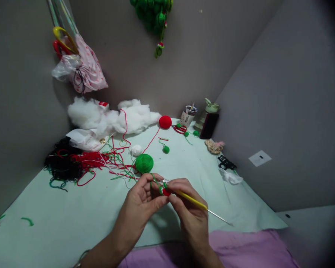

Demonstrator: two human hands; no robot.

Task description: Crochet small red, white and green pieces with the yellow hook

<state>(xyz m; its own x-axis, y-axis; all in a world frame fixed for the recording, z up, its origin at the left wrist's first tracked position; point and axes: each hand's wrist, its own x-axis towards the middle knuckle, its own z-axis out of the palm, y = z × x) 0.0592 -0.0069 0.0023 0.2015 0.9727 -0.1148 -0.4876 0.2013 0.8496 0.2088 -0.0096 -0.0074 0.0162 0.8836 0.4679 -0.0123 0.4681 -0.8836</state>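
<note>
Close over the table's front edge, my left hand (pixel 141 204) pinches a small crocheted piece (pixel 164 191) in red, green and white. A strand of green yarn (pixel 153 178) runs over its fingers. My right hand (pixel 191 208) is closed around a crochet hook (pixel 194 201) with a yellow grip, its metal shaft pointing out to the lower right. The hook's other end meets the piece between both hands, where fingertips partly cover it. Just beyond my left hand sits a green yarn ball (pixel 144 163).
White stuffing (pixel 134 117) is heaped at the back, with a red yarn ball (pixel 165 122) beside it. Tangled red yarn (pixel 92 160) and black yarn (pixel 63 162) lie left. Scissors (pixel 180 129), a pen cup (pixel 188 116) and a phone (pixel 209 126) stand or lie back right.
</note>
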